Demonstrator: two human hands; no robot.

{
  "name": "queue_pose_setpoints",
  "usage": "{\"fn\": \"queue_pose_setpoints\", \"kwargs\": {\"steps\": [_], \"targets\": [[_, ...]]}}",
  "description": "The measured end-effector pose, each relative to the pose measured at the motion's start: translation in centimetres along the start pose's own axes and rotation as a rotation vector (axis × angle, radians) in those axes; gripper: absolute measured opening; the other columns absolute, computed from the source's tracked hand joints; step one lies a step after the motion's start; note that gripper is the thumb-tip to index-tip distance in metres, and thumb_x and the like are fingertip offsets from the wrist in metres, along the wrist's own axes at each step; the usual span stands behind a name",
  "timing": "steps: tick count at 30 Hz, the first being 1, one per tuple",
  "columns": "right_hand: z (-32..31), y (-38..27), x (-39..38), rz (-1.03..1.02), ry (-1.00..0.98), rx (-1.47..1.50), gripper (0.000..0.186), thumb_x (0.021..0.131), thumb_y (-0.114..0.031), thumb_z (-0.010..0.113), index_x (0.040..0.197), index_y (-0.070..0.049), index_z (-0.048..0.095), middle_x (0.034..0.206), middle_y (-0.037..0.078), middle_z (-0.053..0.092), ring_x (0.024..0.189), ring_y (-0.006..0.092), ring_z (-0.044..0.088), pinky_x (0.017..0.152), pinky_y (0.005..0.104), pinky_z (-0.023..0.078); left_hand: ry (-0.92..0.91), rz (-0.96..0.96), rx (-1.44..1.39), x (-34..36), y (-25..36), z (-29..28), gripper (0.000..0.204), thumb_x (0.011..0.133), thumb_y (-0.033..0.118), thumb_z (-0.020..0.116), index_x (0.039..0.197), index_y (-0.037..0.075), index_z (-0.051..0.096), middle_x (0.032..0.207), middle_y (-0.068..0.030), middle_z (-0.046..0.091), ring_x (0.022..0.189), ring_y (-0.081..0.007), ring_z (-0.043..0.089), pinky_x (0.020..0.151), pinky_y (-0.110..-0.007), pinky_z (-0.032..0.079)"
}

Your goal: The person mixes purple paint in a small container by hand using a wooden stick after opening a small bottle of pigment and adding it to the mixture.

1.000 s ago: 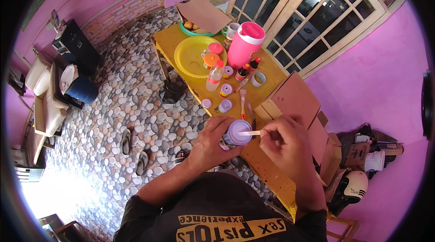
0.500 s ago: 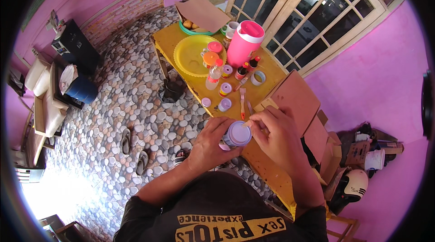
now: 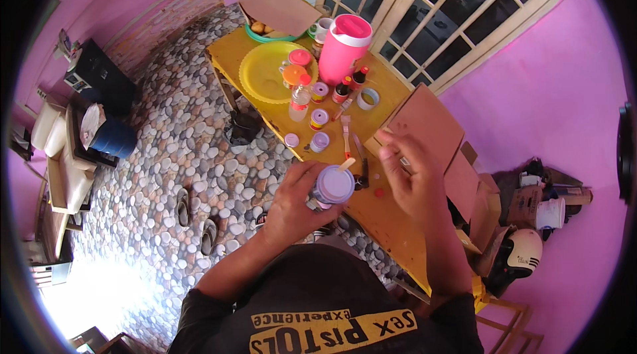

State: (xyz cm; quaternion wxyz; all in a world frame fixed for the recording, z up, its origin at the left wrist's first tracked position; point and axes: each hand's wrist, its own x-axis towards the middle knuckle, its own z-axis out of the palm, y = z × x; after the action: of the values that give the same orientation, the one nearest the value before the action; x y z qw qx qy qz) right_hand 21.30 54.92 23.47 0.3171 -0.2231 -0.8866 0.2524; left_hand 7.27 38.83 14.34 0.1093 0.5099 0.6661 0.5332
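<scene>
My left hand (image 3: pixel 296 203) grips a small round jar (image 3: pixel 333 185) with a pale purple top, held above the near part of a yellow table (image 3: pixel 391 221). A thin wooden stick (image 3: pixel 346 164) rests on the jar's far rim. My right hand (image 3: pixel 415 178) hovers just right of the jar with fingers spread, holding nothing and not touching the stick. Behind the right hand lies a brown cardboard box (image 3: pixel 424 122).
On the table stand a pink jug (image 3: pixel 344 49), a yellow plate (image 3: pixel 267 74), small purple-lidded jars (image 3: pixel 320 119), bottles (image 3: pixel 300 96), a tape roll (image 3: pixel 368 98) and brushes (image 3: pixel 346 135). A pebble-patterned floor (image 3: pixel 179 148) with sandals (image 3: pixel 183 207) lies to the left. A helmet (image 3: pixel 521 253) sits at right.
My right hand held the stick at the jar's top, then let it go and drew back to the right with fingers spread. The stick now rests on the jar.
</scene>
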Motion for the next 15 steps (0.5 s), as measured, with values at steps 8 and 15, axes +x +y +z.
{"fn": "queue_pose_setpoints", "kwargs": {"steps": [8,15], "targets": [[1.0,15.7,-10.2,0.591,-0.160,0.017,0.024,0.098,-0.020,0.071,0.111,0.000,0.072,0.092,0.014,0.075,0.083,0.0235,0.073,0.074,0.0378,0.056,0.017,-0.058,0.063,-0.8,-1.0,0.9,0.061,0.071,0.015,0.093,0.125,0.000,0.067,0.124,-0.0168,0.063,0.112,-0.0338,0.068,0.096,-0.041,0.055],[7.0,28.3,-19.9,0.616,-0.098,-0.243,0.024,0.094,-0.018,0.074,0.111,-0.002,0.071,0.087,0.014,0.073,0.082,0.0292,0.072,0.077,0.0385,0.056,0.001,-0.056,0.093,-0.9,-2.2,2.1,0.065,0.069,0.016,0.093,0.125,-0.001,0.066,0.124,-0.0180,0.063,0.112,-0.0359,0.067,0.098,-0.043,0.054]]}}
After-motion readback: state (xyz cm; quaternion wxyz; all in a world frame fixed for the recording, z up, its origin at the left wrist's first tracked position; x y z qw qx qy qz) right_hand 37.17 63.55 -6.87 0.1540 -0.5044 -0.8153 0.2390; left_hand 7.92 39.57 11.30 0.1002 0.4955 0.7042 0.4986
